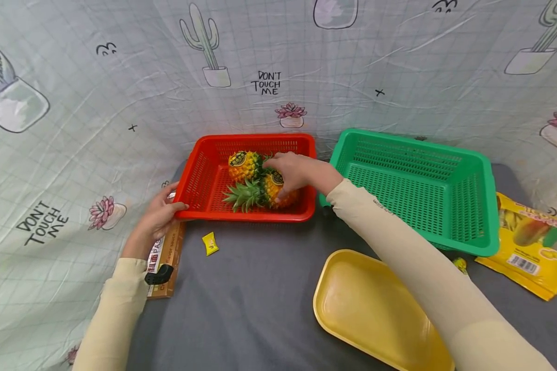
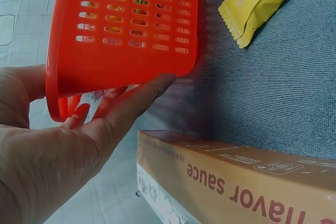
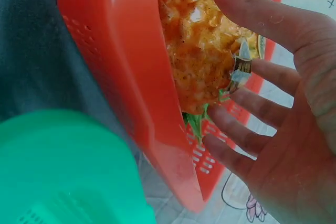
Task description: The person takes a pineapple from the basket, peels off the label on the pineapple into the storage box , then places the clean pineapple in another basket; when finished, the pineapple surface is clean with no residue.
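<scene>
My left hand (image 1: pixel 157 216) grips the left front corner of a red plastic basket (image 1: pixel 241 216), thumb over the rim and fingers beneath; the left wrist view shows this hand (image 2: pixel 63 145) at the basket's slotted side (image 2: pixel 126 61). Two pineapples lie in the basket. The rear pineapple (image 1: pixel 242 170) has a dark label, and the front pineapple (image 1: pixel 275 198) points its leafy crown left. Over the front one reaches my right hand (image 1: pixel 297 170). In the right wrist view its fingers spread loosely about the fruit (image 3: pixel 191 51), thumb near the crown end, with a gap before the palm.
Right of the red basket stands a green basket (image 1: pixel 491 206). A yellow tray (image 1: pixel 366 304) lies in front, partly under my right forearm. A yellow bag with a mango picture (image 1: pixel 529 242) is far right. A pasta box (image 1: pixel 173 257) and a small yellow packet (image 1: pixel 210 243) lie at left.
</scene>
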### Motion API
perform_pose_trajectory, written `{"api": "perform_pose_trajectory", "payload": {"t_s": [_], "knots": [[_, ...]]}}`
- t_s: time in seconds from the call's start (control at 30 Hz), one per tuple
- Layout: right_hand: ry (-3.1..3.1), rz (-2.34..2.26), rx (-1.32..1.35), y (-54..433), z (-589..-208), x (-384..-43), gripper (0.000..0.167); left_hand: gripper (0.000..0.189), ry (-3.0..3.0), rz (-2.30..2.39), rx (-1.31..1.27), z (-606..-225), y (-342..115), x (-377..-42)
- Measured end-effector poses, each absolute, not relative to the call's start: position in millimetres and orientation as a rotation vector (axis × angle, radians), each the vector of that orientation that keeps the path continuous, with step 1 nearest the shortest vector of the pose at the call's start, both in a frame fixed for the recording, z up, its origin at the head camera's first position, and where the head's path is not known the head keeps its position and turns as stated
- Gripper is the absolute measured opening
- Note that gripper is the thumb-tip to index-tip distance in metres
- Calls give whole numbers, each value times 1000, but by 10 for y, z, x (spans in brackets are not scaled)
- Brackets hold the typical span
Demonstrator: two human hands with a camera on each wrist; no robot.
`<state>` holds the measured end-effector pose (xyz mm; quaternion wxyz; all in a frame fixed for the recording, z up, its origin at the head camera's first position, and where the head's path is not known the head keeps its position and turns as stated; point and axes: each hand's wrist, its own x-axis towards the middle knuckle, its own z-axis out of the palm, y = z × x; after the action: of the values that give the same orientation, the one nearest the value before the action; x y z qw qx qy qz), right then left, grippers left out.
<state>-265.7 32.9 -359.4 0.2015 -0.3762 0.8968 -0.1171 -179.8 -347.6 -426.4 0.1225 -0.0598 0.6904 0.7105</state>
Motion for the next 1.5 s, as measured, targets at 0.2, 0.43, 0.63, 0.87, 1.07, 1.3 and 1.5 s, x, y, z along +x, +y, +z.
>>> {"api": "perform_pose_trajectory", "payload": {"t_s": [0.2, 0.43, 0.63, 0.87, 1.07, 1.3, 1.5], "knots": [[2502, -358, -1030, 271, -3674, -2630, 93, 76, 2020, 2065, -203, -4271, -3465, -1782], [2516, -349, -1029, 239, -3770, -2576, 92, 78, 1965, 2109, -255, -4291, -3460, -1742], [2548, -344, -1024, 237, -3813, -2571, 89, 78, 1926, 2132, -285, -4288, -3475, -1731], [2567, -323, -1036, 236, -3837, -2595, 86, 76, 1901, 2137, -336, -4270, -3479, -1734], [2587, -309, -1075, 256, -3853, -2610, 83, 70, 1896, 2137, -342, -4291, -3461, -1741], [2602, -326, -1108, 279, -3854, -2589, 80, 70, 1901, 2128, -339, -4327, -3455, -1740], [2610, -349, -1128, 314, -3817, -2557, 79, 71, 1941, 2085, -385, -4322, -3460, -1748]]}}
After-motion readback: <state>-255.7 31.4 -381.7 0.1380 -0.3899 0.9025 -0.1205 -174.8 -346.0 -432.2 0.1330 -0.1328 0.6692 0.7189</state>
